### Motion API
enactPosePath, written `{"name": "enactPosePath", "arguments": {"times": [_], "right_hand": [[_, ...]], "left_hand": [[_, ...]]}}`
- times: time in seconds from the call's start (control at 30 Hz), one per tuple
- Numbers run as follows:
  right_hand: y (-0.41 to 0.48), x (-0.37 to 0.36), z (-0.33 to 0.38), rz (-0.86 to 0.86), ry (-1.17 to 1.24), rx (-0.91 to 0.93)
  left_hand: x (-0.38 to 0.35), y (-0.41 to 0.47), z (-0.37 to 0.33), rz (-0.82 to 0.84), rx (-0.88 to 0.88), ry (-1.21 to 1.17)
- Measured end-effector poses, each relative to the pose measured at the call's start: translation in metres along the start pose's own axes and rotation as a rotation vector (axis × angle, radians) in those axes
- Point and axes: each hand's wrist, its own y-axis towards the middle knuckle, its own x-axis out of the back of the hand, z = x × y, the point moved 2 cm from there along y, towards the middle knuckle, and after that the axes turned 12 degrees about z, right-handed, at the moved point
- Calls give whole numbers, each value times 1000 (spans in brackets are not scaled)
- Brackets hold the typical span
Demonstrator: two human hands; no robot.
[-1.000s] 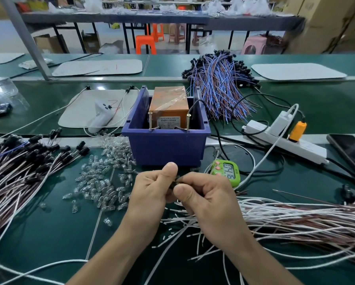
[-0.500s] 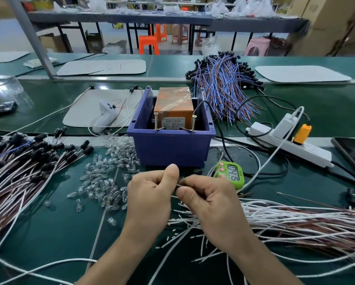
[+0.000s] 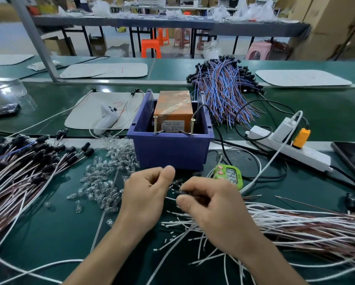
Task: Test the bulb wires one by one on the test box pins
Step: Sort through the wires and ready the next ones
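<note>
Bench [image 3: 49, 233]: one test box [image 3: 170, 151], two pins [image 3: 155, 124] [image 3: 192, 126], two hands [image 3: 145, 194] [image 3: 211, 204], one wire [image 3: 181, 191]

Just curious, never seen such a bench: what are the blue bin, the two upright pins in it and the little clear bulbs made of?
Blue bin: likely moulded plastic, matte, even colour, thick rim.
Pins: metal screws, brass-coloured, shiny, threaded.
Clear bulbs: glass or clear plastic, cannot tell; transparent, glinting.

Table mat [image 3: 49, 233] dark green; bin [image 3: 170, 153] blue-violet, holding an orange test box [image 3: 173, 108] with a white label [image 3: 173, 126], pins [image 3: 155, 124] brass-yellow; bulb wires [image 3: 306, 227] white and brown; far bundle [image 3: 223, 95] blue and brown, black ends; timer [image 3: 231, 177] lime green, pink buttons [image 3: 220, 169]; power strip [image 3: 299, 153] white, plug [image 3: 300, 137] orange.
</note>
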Motion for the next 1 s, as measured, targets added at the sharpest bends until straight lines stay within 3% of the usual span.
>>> {"name": "enactPosePath", "arguments": {"times": [0.07, 0.23, 0.3, 0.47, 0.63, 0.7, 0.83, 1.0], "right_hand": [[-1, -3, 2, 25, -58, -11], [2, 10, 0, -24, 202, -30], [2, 13, -1, -11, 209, -41], [3, 3, -1, 16, 130, -73], [2, -1, 0, 31, 103, -63], [2, -1, 0, 29, 96, -71], [0, -3, 0, 71, 76, -92], [-2, -11, 3, 167, 16, -89]], "left_hand": [[-1, 2, -1, 22, -29, 27], [-3, 7, 0, 65, 106, -335], [-2, 7, 2, 61, 148, -367], [3, 11, 9, 25, 158, -68], [-6, 7, 3, 157, 87, -61], [-1, 6, 2, 83, 62, 52], [17, 4, -3, -194, 149, 621], [7, 6, 0, -36, 216, 590]]}}
